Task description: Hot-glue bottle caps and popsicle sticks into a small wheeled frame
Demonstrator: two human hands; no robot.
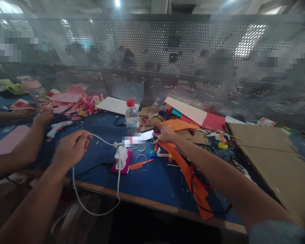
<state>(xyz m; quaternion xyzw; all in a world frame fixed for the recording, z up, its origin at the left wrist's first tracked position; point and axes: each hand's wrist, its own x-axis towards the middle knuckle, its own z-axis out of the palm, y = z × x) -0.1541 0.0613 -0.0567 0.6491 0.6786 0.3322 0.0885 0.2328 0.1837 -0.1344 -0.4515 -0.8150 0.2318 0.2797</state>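
My left hand (70,146) is closed around a white charging cable (101,139) above the left part of the table. One stretch of the cable runs right towards the phone; another loops down past the table's front edge and up to a white plug (121,156). That plug sits on a magenta power strip (124,164). My right hand (164,133) pinches the right end of a phone (147,135) with a lit screen, part of it blurred out. Just behind the phone stands a water bottle (132,117) with a red cap.
Orange strips (193,184) and cardboard (271,159) lie at the right. Pink craft pieces (68,98) are heaped at the back left, near another person's hands (43,117). A perforated metal screen (152,51) rises behind the blue table (152,189).
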